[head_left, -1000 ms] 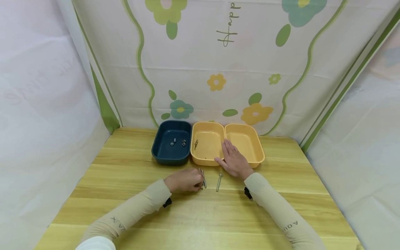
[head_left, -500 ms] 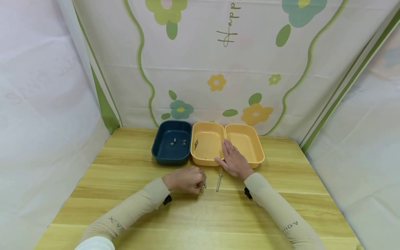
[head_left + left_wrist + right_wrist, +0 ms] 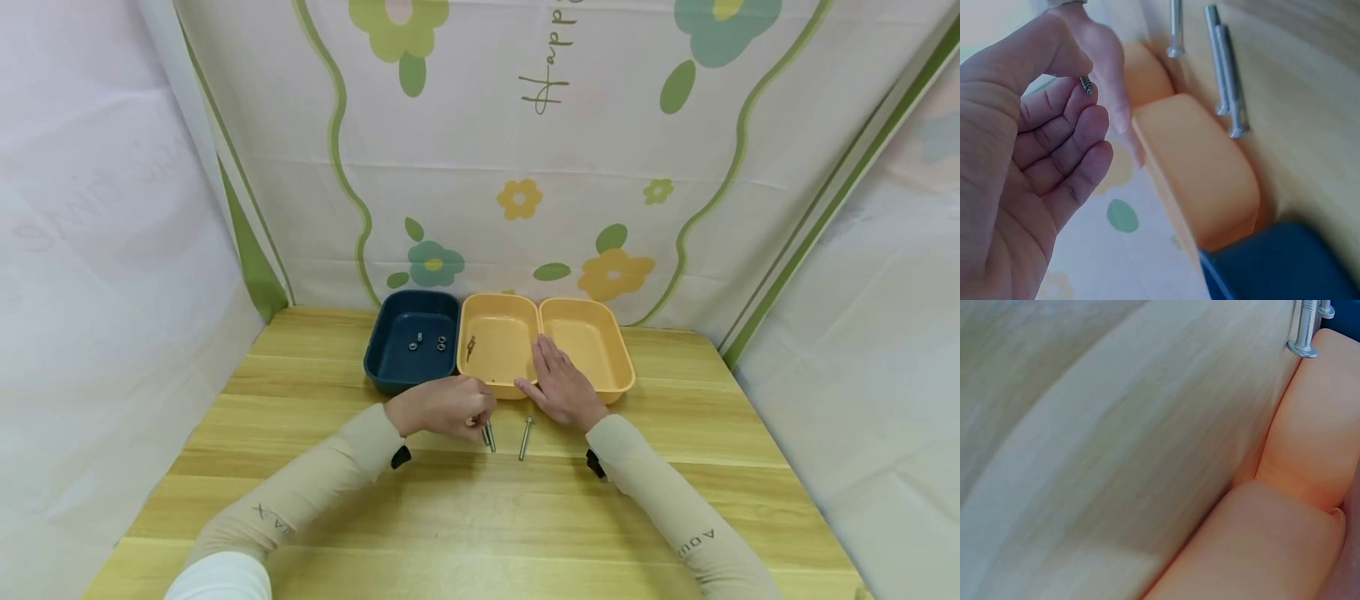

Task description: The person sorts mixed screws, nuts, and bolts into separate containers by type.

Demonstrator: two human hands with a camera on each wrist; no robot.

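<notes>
Between thumb and forefinger, my left hand (image 3: 446,407) pinches a small dark screw (image 3: 1087,85); the other fingers are loosely bent. It hovers in front of the middle yellow tray (image 3: 504,325). Below it, two long silver bolts (image 3: 1232,84) lie side by side on the table, partly covered by the hand in the head view. A third bolt (image 3: 526,438) lies apart to their right. My right hand (image 3: 561,386) rests with straight fingers over the adjoining rims of the middle tray and the right yellow tray (image 3: 592,337).
A dark blue tray (image 3: 397,367) with several nuts stands left of the yellow ones. Small dark screws (image 3: 470,346) lie in the middle tray. All three trays stand in a row at the back of the wooden table (image 3: 480,533), against a flowered white cloth (image 3: 450,150).
From among the bolts on the table, my left hand has lifted and moved toward the trays, uncovering the bolts' lower ends. The right hand stays where it was.
</notes>
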